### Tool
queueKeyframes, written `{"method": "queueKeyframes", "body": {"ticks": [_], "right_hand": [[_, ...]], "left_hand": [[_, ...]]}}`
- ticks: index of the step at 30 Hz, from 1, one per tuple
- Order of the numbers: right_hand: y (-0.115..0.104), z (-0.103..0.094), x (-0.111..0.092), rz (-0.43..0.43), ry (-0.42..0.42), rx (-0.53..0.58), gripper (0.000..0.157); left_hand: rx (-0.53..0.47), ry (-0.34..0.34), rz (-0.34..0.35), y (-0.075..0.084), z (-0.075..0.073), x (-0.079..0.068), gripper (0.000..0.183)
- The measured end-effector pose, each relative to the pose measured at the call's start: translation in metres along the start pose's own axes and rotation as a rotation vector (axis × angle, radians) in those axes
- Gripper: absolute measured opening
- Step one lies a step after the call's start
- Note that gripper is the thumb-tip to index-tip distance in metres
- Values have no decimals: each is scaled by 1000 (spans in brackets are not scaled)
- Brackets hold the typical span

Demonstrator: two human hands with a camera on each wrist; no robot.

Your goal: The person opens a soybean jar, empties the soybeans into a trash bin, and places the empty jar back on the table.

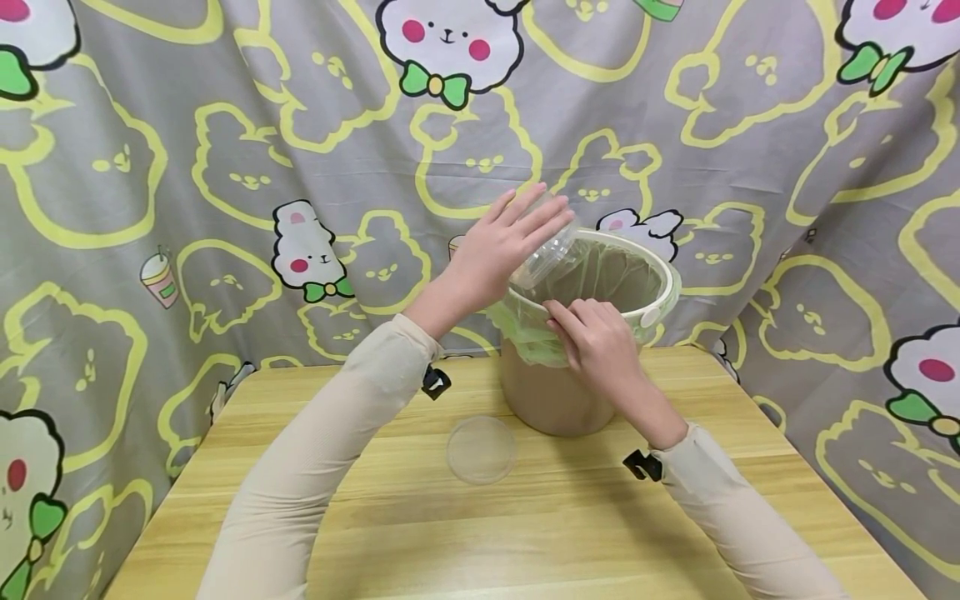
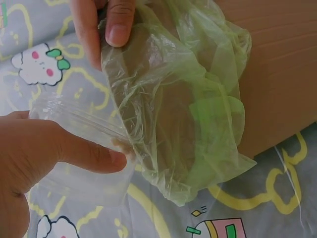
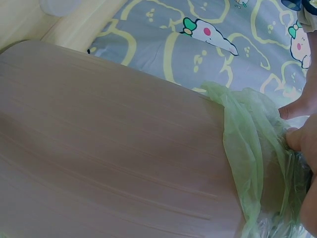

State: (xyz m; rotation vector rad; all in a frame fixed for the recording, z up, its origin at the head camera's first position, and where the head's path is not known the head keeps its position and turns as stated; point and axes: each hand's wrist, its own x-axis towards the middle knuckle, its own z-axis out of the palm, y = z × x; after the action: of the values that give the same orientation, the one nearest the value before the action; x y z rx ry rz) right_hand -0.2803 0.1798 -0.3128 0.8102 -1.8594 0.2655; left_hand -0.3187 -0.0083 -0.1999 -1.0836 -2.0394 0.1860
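Note:
My left hand [image 1: 504, 250] holds a clear plastic container [image 1: 546, 265], tilted at the left side of the trash bin's mouth. In the left wrist view my thumb [image 2: 94, 154] lies along the container [image 2: 81, 186], and a small brownish bit shows near its mouth. My right hand [image 1: 600, 337] grips the near rim of the brown trash bin [image 1: 555, 400], fingers over the edge and the liner. The pale green bin liner [image 1: 543, 343] folds down outside the rim. Most of the right hand is cut off in the right wrist view.
A round clear lid [image 1: 482, 450] lies flat on the wooden table [image 1: 420, 533], left of the bin's base. Behind the table and at both sides hangs a grey patterned curtain [image 1: 360, 175]. The bin stands near the table's back edge.

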Motion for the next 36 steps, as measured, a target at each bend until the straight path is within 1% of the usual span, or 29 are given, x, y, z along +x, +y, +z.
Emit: {"method": "queueKeyframes", "body": {"ticks": [8,11,13,15,17,18,19,20,21,24,25,27,31,33,36], "right_hand": [[0,0,0,4,-11,3,19],[0,0,0,0,-6,0,19],[0,0,0,-2,-3,-1,19],[-1,0,0,-1,-2,1,19],[-1,-1,0,0,-1,5,19],[-1,-1,0,2,-3,7,19],[-1,-1,0,5,-6,10,20],[-1,-1,0,6,-8,11,20],[-2,-1,0,7,-9,13,20],[-1,-1,0,9,-11,13,20],[-1,-1,0,8,-12,14,19],[-1,-1,0,6,-14,13,19],[-1,-1,0,7,-16,15,19],[-1,-1,0,10,-15,15,19],[-1,-2,0,12,-11,16,19]], "left_hand": [[-5,-9,14,3,1,1,84],[-8,-6,5,2,1,1,83],[-11,-14,-31,1,0,1,85],[-11,-20,-98,-1,-2,2,89],[-13,6,-173,-4,-2,3,92],[-16,2,-198,-4,-3,3,93],[-15,-2,-202,-4,-2,3,94],[-7,1,-189,-4,-1,3,93],[3,5,-166,-3,1,2,90],[25,-33,-74,1,7,1,87],[33,-32,-59,2,9,0,87],[34,-25,-78,3,11,-1,87],[16,16,-167,3,11,2,94],[10,18,-165,4,10,2,94],[15,-14,-131,5,10,2,91]]}}
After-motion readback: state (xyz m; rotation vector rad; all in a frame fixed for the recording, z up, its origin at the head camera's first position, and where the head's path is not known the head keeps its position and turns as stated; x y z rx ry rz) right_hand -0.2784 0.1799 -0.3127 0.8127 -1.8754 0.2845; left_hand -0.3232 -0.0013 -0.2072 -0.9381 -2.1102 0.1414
